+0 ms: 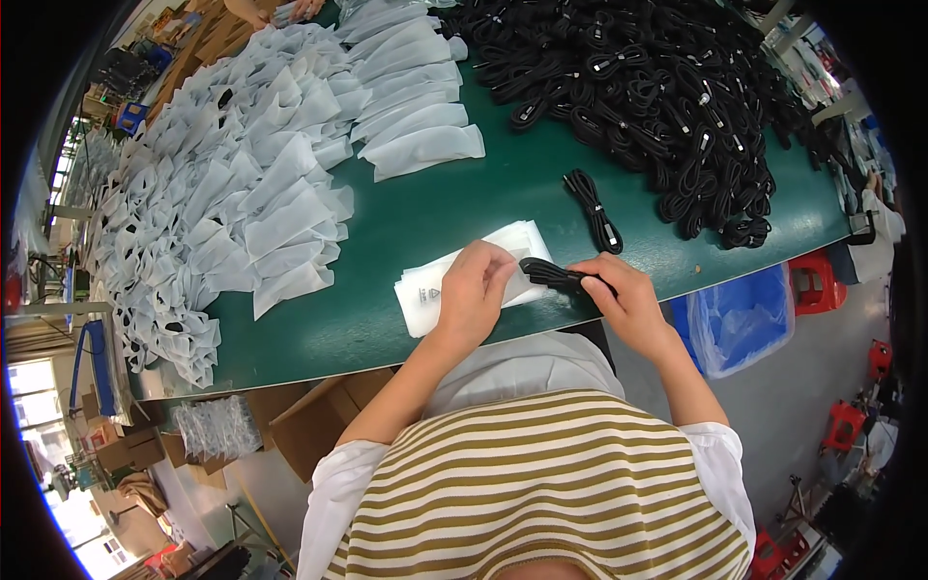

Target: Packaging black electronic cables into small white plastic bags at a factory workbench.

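Observation:
A coiled black cable (549, 275) is gripped in my right hand (623, 295), its looped end pointing left toward the mouth of a frosted plastic bag (519, 253). My left hand (476, 285) is closed in a pinch at that bag's opening, with thumb and fingertips together. The bag lies on a flat stack of white bags (421, 298) near the table's front edge. Just beyond my right hand a single bundled cable (594, 213) rests on the green table (396, 227).
A big heap of bundled black cables (628, 97) covers the far right. Filled bags (222, 174) pile up at left, beside a row of bags (416, 106). Another person's hand (253, 12) shows at the far edge. Below right stand a lined blue bin (744, 324) and red stool (818, 283).

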`<act>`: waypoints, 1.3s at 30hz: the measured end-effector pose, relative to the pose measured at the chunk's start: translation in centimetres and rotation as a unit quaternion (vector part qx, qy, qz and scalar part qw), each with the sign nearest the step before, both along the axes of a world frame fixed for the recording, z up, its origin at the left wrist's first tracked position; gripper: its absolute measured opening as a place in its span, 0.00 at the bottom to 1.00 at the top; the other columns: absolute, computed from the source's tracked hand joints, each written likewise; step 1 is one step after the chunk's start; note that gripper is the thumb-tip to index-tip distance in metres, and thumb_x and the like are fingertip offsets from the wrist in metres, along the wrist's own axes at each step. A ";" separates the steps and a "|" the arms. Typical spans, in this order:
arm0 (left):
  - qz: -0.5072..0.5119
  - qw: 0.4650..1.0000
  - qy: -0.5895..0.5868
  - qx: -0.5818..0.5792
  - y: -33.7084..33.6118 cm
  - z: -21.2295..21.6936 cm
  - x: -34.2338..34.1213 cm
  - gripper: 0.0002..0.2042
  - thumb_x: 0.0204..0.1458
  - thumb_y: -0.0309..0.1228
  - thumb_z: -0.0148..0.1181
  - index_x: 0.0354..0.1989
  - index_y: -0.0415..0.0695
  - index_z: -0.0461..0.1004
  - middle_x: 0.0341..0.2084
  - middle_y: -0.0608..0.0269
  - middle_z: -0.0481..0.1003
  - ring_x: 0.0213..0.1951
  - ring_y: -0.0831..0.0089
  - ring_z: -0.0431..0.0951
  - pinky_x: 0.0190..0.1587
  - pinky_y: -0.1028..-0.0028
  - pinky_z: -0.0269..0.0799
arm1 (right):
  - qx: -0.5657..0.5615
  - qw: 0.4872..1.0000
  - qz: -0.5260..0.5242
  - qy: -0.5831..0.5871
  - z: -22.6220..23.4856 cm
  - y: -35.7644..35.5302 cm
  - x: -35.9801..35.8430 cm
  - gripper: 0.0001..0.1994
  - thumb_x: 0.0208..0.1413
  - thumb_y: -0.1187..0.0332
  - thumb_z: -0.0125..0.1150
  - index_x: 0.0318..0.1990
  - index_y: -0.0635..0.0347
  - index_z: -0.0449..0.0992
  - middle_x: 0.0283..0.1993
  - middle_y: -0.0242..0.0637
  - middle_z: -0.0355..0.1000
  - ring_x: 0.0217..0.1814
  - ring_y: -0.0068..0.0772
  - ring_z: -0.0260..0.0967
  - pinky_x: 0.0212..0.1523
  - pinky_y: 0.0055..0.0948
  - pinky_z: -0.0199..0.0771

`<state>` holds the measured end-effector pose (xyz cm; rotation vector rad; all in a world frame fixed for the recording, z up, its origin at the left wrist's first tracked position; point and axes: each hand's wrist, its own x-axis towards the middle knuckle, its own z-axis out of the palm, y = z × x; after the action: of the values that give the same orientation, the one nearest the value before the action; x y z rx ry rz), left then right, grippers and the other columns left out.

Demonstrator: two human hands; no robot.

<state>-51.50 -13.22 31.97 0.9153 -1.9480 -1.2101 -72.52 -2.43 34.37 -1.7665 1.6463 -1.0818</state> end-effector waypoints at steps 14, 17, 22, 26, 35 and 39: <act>-0.010 0.974 -0.001 -0.225 -1.2 3.3 0.4 0.05 0.49 0.21 0.64 0.32 0.41 0.74 0.37 0.61 0.72 0.39 0.64 0.70 0.43 0.69 0.68 | -0.042 0.987 -0.032 -0.149 1.2 -2.2 5.2 0.12 0.55 0.81 0.59 0.47 0.67 0.77 0.45 0.42 0.70 0.43 0.29 0.68 0.41 0.23 0.71; 0.021 0.995 0.094 -0.009 -3.1 4.1 1.8 0.03 0.58 0.27 0.59 0.35 0.41 0.74 0.45 0.62 0.75 0.42 0.70 0.72 0.47 0.71 0.68 | -0.100 0.943 -0.047 -0.313 0.6 -3.2 5.4 0.16 0.51 0.85 0.58 0.48 0.64 0.77 0.49 0.45 0.68 0.46 0.34 0.69 0.44 0.25 0.72; 0.045 0.953 0.260 0.148 -9.5 6.2 3.8 0.07 0.63 0.32 0.54 0.41 0.42 0.74 0.51 0.62 0.75 0.43 0.71 0.75 0.50 0.69 0.69 | -0.188 0.955 -0.012 0.227 0.8 -5.8 -2.8 0.20 0.47 0.85 0.58 0.49 0.60 0.78 0.51 0.44 0.69 0.51 0.43 0.70 0.48 0.33 0.74; 0.101 0.988 0.096 -0.063 -13.1 4.0 2.1 0.08 0.60 0.32 0.57 0.42 0.41 0.73 0.47 0.57 0.76 0.45 0.62 0.76 0.50 0.66 0.70 | -0.164 0.912 0.043 0.372 1.8 -6.2 -6.3 0.19 0.48 0.81 0.59 0.50 0.61 0.76 0.52 0.42 0.70 0.53 0.46 0.69 0.48 0.38 0.74; -0.077 0.981 -0.099 -0.148 -1.7 1.6 -0.2 0.08 0.49 0.26 0.65 0.36 0.40 0.75 0.36 0.54 0.74 0.40 0.52 0.73 0.44 0.62 0.70 | 0.130 0.982 -0.130 -0.049 0.4 -2.8 -4.9 0.14 0.59 0.76 0.58 0.53 0.65 0.73 0.42 0.39 0.73 0.42 0.35 0.71 0.43 0.32 0.72; -0.062 0.962 -0.144 -0.223 -0.3 0.2 -0.6 0.06 0.49 0.25 0.64 0.34 0.40 0.74 0.34 0.55 0.74 0.38 0.55 0.74 0.41 0.63 0.71 | 0.123 0.969 -0.096 -0.192 -0.4 -1.7 -1.9 0.13 0.63 0.73 0.56 0.53 0.65 0.73 0.36 0.37 0.73 0.36 0.28 0.70 0.40 0.26 0.71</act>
<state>-52.14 -13.53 32.19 0.7678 -2.4098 -0.6746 -74.47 -4.11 33.93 -1.1732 1.6431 -1.1607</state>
